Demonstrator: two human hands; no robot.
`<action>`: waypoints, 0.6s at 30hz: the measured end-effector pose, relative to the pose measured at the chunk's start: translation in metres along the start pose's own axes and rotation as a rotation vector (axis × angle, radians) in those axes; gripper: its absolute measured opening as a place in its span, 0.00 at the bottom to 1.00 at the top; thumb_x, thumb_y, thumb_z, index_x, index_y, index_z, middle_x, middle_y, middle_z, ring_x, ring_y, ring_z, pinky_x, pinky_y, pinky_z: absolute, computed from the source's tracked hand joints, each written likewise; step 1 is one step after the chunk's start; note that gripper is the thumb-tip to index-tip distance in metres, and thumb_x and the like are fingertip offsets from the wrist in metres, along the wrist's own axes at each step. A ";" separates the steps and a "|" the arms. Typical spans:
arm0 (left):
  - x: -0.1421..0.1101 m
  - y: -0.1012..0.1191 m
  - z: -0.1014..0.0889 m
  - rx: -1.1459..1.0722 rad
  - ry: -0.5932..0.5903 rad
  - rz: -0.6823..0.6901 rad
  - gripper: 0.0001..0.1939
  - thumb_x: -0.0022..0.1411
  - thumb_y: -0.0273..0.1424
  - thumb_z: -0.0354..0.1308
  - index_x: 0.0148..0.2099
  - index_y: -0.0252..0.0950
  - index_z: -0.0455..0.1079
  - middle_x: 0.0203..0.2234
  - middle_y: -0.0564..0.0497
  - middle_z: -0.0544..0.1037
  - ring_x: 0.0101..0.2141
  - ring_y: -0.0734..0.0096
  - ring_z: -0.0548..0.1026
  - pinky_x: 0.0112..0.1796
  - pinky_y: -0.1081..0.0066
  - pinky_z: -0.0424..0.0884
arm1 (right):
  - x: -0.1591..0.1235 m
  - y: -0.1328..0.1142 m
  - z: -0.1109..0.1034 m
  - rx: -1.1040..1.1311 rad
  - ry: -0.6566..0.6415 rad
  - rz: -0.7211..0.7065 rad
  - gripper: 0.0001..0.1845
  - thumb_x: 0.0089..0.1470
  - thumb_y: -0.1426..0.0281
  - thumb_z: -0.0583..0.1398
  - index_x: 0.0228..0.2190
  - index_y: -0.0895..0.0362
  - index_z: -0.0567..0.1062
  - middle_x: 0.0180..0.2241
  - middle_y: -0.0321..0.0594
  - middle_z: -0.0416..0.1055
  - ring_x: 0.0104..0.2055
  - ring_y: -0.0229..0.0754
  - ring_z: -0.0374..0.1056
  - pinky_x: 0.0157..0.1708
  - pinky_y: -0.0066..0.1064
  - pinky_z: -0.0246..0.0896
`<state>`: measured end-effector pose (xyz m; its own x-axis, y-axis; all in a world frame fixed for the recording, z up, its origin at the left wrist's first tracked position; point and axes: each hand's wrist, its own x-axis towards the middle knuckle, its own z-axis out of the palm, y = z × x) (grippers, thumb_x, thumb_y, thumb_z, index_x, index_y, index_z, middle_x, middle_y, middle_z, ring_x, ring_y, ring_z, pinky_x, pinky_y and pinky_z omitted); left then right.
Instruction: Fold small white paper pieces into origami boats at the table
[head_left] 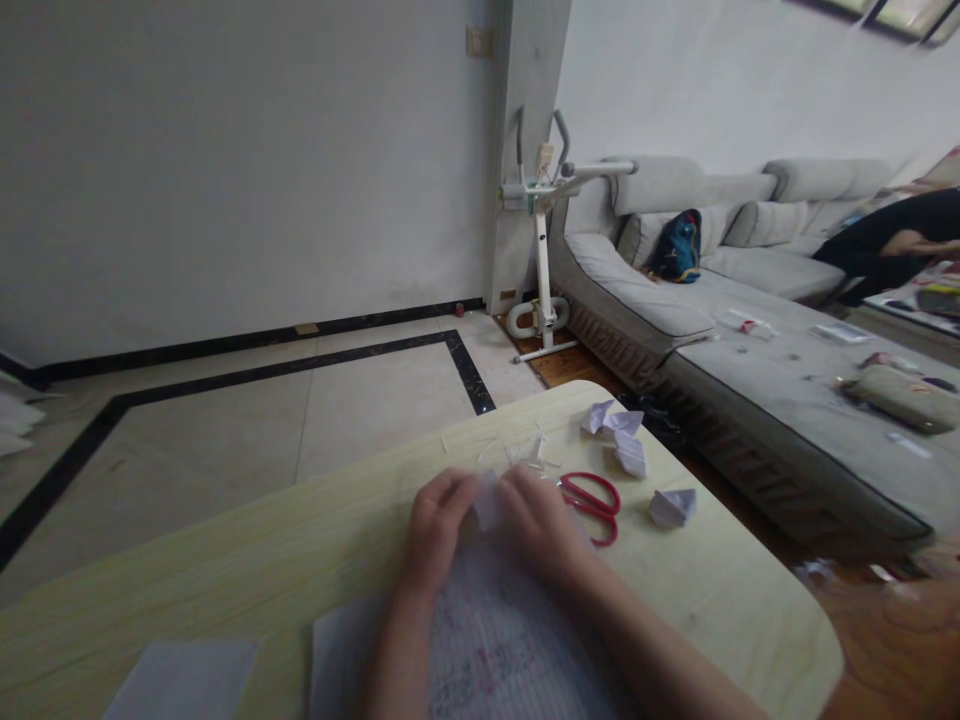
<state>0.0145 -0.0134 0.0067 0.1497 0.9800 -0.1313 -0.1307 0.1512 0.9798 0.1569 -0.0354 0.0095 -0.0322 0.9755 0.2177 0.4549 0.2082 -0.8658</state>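
Between my two hands is a small piece of white paper [489, 503], pinched from both sides. My left hand [437, 525] has its fingers closed at the paper's left edge, and my right hand [541, 515] closes on its right edge. Both hands are slightly blurred. Beneath my forearms lies a lined sheet with handwriting [487, 640]. Red-handled scissors [600, 508] rest just right of my right hand, their blades mostly hidden. Thin paper scraps [536, 452] are scattered beyond my fingers.
Folded paper pieces [628, 452] lie near the right edge of the wooden table [720, 610], with another folded piece [673, 507] closer. A blank paper [184, 680] is at the lower left. A grey sofa [787, 380], exercise machine [541, 240] and another person [892, 240] are beyond.
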 end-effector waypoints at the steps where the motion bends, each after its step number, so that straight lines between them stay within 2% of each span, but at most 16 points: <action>1: 0.000 0.000 0.000 0.018 0.012 0.007 0.11 0.56 0.37 0.59 0.27 0.34 0.68 0.21 0.56 0.68 0.25 0.75 0.65 0.27 0.77 0.62 | 0.000 0.001 0.001 -0.013 -0.007 0.003 0.13 0.60 0.68 0.51 0.23 0.56 0.62 0.22 0.33 0.63 0.26 0.35 0.59 0.26 0.25 0.52; 6: 0.003 -0.004 -0.001 0.094 -0.012 0.039 0.10 0.56 0.37 0.58 0.31 0.34 0.71 0.24 0.54 0.72 0.28 0.73 0.68 0.29 0.77 0.64 | -0.001 0.001 0.000 -0.055 -0.048 -0.015 0.14 0.60 0.68 0.51 0.22 0.56 0.61 0.21 0.33 0.62 0.25 0.35 0.57 0.25 0.26 0.50; 11: 0.004 -0.006 -0.003 0.189 0.051 0.093 0.09 0.56 0.33 0.55 0.26 0.36 0.67 0.20 0.57 0.66 0.25 0.74 0.65 0.26 0.78 0.62 | -0.002 -0.003 -0.002 0.012 -0.091 -0.011 0.11 0.60 0.68 0.51 0.26 0.56 0.65 0.24 0.33 0.64 0.27 0.36 0.60 0.26 0.26 0.52; 14: 0.003 -0.004 -0.002 0.209 0.057 0.112 0.09 0.57 0.33 0.54 0.26 0.36 0.68 0.21 0.56 0.68 0.27 0.73 0.66 0.29 0.77 0.63 | -0.003 -0.003 -0.002 0.018 -0.098 -0.035 0.08 0.59 0.68 0.53 0.27 0.56 0.66 0.24 0.33 0.65 0.27 0.35 0.60 0.26 0.26 0.53; 18: 0.004 -0.001 0.001 0.169 0.086 0.081 0.09 0.56 0.36 0.57 0.29 0.35 0.69 0.23 0.55 0.71 0.27 0.73 0.68 0.29 0.76 0.65 | -0.002 0.002 0.000 -0.011 -0.008 -0.036 0.09 0.57 0.70 0.54 0.25 0.57 0.65 0.23 0.33 0.64 0.25 0.35 0.59 0.25 0.25 0.52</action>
<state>0.0167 -0.0101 0.0051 0.0604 0.9966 -0.0567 0.0283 0.0550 0.9981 0.1580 -0.0370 0.0073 -0.0553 0.9680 0.2449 0.4628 0.2421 -0.8527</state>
